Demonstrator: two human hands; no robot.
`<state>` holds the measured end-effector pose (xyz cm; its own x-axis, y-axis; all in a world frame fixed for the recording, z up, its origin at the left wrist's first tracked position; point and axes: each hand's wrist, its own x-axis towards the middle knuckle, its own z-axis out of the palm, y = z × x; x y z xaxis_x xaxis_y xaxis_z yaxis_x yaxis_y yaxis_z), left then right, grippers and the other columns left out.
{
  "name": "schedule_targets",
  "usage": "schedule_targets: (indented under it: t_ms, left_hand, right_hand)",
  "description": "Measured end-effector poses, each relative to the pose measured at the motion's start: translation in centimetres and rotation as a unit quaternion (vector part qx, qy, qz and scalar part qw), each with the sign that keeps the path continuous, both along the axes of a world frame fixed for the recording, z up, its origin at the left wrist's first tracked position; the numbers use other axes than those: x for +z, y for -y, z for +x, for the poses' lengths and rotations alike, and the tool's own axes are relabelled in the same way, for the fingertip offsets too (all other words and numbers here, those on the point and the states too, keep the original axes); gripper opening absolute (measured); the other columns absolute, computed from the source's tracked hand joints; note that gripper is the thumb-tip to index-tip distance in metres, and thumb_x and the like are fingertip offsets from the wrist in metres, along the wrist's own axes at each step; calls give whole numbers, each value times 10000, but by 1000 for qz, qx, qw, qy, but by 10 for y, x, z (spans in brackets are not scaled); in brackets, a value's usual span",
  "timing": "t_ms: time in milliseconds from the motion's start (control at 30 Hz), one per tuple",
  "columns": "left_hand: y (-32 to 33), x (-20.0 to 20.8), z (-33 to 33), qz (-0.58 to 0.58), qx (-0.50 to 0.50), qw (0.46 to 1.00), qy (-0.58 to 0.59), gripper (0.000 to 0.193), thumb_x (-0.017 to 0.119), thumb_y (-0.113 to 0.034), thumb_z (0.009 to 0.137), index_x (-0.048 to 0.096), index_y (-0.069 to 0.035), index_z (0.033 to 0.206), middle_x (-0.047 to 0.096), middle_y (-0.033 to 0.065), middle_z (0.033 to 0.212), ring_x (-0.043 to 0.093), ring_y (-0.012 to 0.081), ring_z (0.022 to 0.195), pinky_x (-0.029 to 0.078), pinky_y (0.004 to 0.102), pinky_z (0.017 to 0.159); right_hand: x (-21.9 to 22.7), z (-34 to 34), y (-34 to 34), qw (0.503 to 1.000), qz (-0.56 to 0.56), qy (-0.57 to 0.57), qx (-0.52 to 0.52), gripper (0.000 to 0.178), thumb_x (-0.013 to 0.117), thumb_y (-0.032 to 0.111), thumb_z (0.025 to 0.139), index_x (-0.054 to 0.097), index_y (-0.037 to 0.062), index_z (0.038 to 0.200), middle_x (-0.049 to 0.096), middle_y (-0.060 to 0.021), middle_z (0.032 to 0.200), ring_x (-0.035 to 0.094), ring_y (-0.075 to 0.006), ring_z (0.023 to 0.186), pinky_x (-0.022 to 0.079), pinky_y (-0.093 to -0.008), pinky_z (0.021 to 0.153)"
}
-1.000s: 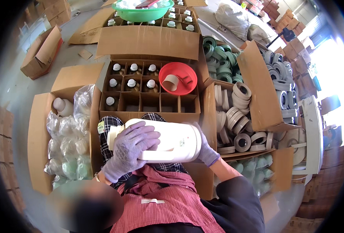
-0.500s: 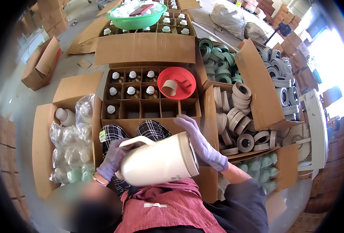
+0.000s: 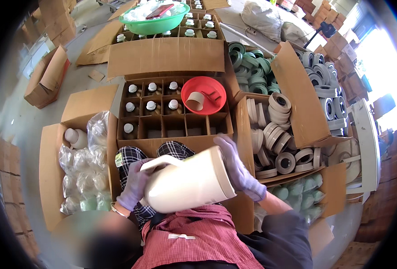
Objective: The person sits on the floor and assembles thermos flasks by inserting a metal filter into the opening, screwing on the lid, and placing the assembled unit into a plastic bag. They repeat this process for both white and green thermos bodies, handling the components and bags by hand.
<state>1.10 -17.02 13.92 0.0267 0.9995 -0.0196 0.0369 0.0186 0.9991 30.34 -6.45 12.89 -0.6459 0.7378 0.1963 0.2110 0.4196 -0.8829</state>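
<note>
A cream thermos jug (image 3: 185, 184) lies on its side above my lap, its looped handle (image 3: 160, 162) turned up and its wide collar end (image 3: 225, 172) pointing right. My left hand (image 3: 135, 184), in a pale purple glove, grips the jug by its base, close to the handle. At the other end, my gloved right hand (image 3: 241, 172) cups the collar, with fingertips reaching over its upper edge. The right thumb and the mouth of the jug are hidden.
Ahead stands a divided carton (image 3: 176, 140) with white-capped bottles and a red bowl (image 3: 222, 101). Boxes of beige rings (image 3: 285, 163), green rings (image 3: 257, 74) and grey rings (image 3: 326, 92) are at right. Left is a carton (image 3: 50, 175) of plastic-wrapped pieces. A green basin (image 3: 156, 27) sits far ahead.
The jug has shifted slightly right, its collar end raised a little. My right hand has come in from beside the collar, its spread fingers now closer round the edge. The left hand keeps its hold.
</note>
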Motion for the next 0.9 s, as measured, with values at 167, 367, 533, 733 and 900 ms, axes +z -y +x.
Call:
schedule_targets:
  t_ms: [167, 367, 533, 733, 900]
  left_hand:
    - [3, 9, 4, 120, -58, 954, -269, 310, 647, -178, 820, 676, -6, 1075, 725, 143, 925, 715, 237, 864, 541, 321, 825]
    - [-13, 15, 15, 216, 95, 939, -252, 223, 548, -30, 781, 683, -5, 957, 707, 126, 941, 676, 316, 913, 460, 426, 1020]
    - [-22, 3, -3, 59, 163, 982, -81, 196, 529, -1, 820, 693, 39, 921, 727, 110, 977, 682, 224, 979, 483, 388, 982]
    - [-16, -36, -52, -3, 277, 960, -32, 410, 637, -217, 872, 607, 31, 1196, 645, 161, 1209, 621, 301, 1112, 489, 407, 977]
    - [-46, -73, -65, -29, 308, 776, 551, 381, 582, -253, 907, 631, 16, 1173, 637, 179, 1195, 562, 340, 1183, 424, 464, 1055]
  right_hand:
    - [53, -19, -12, 981, -18, -86, 170, 697, 434, 543, 960, 376, 22, 1419, 329, -211, 1470, 269, -361, 1411, 209, -465, 1161]
    - [-27, -29, -3, 837, -463, -274, -103, 498, 499, 415, 986, 441, 95, 1363, 550, -90, 1214, 581, -218, 1122, 484, -358, 987]
    - [-26, -45, -50, 884, -417, -203, -54, 512, 445, 460, 1022, 432, 105, 1390, 542, -80, 1249, 553, -197, 1144, 451, -352, 1010]
    - [-113, -60, -217, 976, -92, 84, -180, 708, 737, 378, 806, 479, 55, 1382, 517, -231, 1362, 543, -341, 1232, 438, -403, 1037]
    - [-204, -95, -301, 941, 137, 299, -85, 975, 785, 377, 676, 309, 145, 1496, 472, -268, 1369, 498, -441, 1242, 431, -474, 1038]
